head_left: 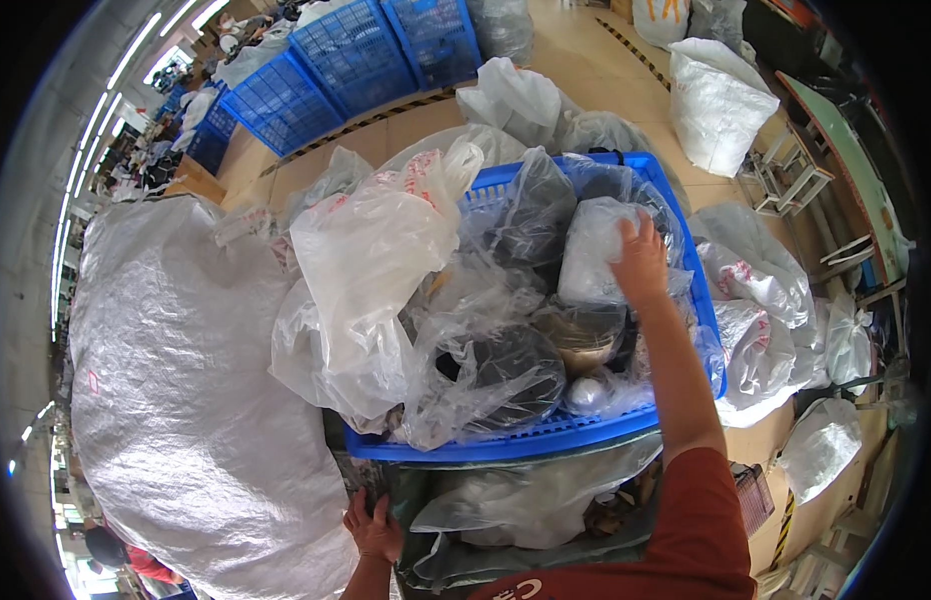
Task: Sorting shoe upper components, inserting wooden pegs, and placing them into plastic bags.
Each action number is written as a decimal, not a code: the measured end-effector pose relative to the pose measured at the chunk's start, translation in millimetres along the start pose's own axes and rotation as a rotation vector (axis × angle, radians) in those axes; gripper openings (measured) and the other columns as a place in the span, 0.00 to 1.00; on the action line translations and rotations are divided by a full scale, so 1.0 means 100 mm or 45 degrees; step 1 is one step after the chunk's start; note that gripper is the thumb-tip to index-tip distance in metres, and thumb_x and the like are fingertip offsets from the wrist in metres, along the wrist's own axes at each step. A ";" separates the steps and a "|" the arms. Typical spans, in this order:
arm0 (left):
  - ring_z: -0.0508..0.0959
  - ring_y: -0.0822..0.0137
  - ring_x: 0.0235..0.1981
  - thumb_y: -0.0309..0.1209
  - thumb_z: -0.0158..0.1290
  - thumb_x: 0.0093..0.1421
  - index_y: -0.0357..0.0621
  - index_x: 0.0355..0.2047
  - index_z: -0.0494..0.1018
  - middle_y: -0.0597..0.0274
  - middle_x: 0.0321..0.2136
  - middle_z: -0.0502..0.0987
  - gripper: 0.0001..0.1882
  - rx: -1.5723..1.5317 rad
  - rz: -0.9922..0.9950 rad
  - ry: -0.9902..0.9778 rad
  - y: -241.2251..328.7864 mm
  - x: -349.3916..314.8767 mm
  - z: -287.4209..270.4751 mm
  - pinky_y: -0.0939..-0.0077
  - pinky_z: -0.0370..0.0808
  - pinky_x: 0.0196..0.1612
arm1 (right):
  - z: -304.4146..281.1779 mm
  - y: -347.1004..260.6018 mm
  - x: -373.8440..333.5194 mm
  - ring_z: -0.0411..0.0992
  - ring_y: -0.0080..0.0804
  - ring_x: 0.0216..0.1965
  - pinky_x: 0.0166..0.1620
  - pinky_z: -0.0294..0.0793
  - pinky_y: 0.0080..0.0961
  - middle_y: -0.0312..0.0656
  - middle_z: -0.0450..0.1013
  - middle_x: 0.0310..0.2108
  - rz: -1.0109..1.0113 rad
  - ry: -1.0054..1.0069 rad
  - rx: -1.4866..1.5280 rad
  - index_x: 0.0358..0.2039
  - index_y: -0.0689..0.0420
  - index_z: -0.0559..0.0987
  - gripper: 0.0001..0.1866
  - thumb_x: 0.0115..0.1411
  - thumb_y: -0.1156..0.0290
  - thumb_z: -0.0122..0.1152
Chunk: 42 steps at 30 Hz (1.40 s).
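A blue plastic basket [536,440] in front of me is heaped with clear plastic bags of dark items. My right hand [643,258] lies on the right side of a white, plastic-wrapped bundle [591,250], fingers spread over it. Beside that bundle stands a clear bag with something dark inside [536,205]. Round dark items in clear film [516,375] fill the front of the basket. Lower left, my left hand [374,525] is open, fingers apart, beside the dark green material [416,555] under the basket. Whether it presses on anything is hard to see.
A huge white woven sack [196,380] bulges on the left. A crumpled translucent bag [376,255] overhangs the basket's left side. More filled bags [756,300] stand to the right. Blue crates [351,55] line the back, and a white sack [721,105] stands far right.
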<state>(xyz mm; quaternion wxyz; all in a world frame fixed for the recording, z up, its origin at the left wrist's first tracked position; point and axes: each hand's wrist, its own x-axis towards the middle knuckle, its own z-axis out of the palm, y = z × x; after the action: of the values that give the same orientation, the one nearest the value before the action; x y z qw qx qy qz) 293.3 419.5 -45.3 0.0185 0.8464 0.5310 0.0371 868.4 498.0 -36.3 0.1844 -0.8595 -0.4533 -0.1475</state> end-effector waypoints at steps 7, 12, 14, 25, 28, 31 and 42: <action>0.59 0.46 0.52 0.24 0.52 0.41 0.60 0.45 0.64 0.49 0.53 0.56 0.27 0.066 -0.058 -0.085 -0.04 -0.05 0.05 0.50 0.55 0.51 | 0.07 -2.08 -0.12 0.56 0.49 0.55 0.56 0.54 0.42 0.51 0.59 0.52 -0.338 -0.262 0.674 0.47 0.54 0.68 0.30 0.42 0.61 0.65; 0.58 0.47 0.53 0.24 0.52 0.40 0.60 0.44 0.64 0.49 0.53 0.55 0.27 0.101 -0.086 -0.103 0.02 0.03 0.08 0.50 0.55 0.51 | 1.00 -2.13 -0.49 0.70 0.40 0.33 0.37 0.68 0.30 0.45 0.69 0.28 -0.001 -0.470 1.021 0.26 0.58 0.73 0.04 0.46 0.75 0.54; 0.59 0.46 0.52 0.25 0.53 0.39 0.60 0.44 0.65 0.50 0.52 0.56 0.28 0.122 -0.047 -0.060 0.00 -0.03 0.07 0.49 0.56 0.51 | 0.93 -2.02 -0.42 0.70 0.37 0.30 0.35 0.69 0.25 0.43 0.70 0.25 0.051 -0.155 1.230 0.24 0.58 0.72 0.06 0.45 0.82 0.52; 0.60 0.49 0.52 0.25 0.51 0.42 0.64 0.45 0.62 0.55 0.51 0.59 0.28 0.067 -0.056 -0.013 0.03 -0.01 0.11 0.49 0.57 0.50 | -0.77 -1.20 -0.61 0.67 0.22 0.41 0.42 0.66 0.16 0.37 0.68 0.37 0.286 0.393 1.540 0.37 0.58 0.71 0.17 0.48 0.90 0.46; 0.60 0.48 0.52 0.22 0.50 0.43 0.64 0.44 0.62 0.54 0.51 0.58 0.28 0.078 -0.083 -0.015 0.04 -0.01 0.01 0.50 0.57 0.50 | -0.97 -1.32 -0.92 0.69 0.28 0.40 0.40 0.68 0.19 0.41 0.69 0.36 0.145 0.157 1.617 0.41 0.57 0.70 0.18 0.48 0.86 0.50; 0.60 0.49 0.53 0.24 0.50 0.43 0.63 0.44 0.62 0.55 0.52 0.59 0.27 0.109 -0.113 0.011 -0.01 -0.05 0.03 0.50 0.56 0.51 | -1.08 -1.39 -0.85 0.69 0.37 0.43 0.39 0.70 0.24 0.47 0.67 0.40 0.119 -1.140 1.417 0.40 0.57 0.71 0.17 0.46 0.82 0.56; 0.59 0.50 0.55 0.25 0.50 0.44 0.65 0.45 0.65 0.56 0.54 0.59 0.26 -0.004 -0.117 -0.022 0.05 -0.03 0.05 0.52 0.56 0.53 | 0.16 -1.74 0.09 0.70 0.48 0.40 0.40 0.71 0.38 0.50 0.67 0.41 -0.594 -0.548 0.503 0.33 0.57 0.76 0.13 0.46 0.68 0.60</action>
<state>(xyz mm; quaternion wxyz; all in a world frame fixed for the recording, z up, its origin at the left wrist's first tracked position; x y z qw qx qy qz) 297.3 414.7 -49.5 0.0260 0.8214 0.5690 0.0297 729.7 602.9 -15.0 0.2084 -0.6922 -0.6852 0.0889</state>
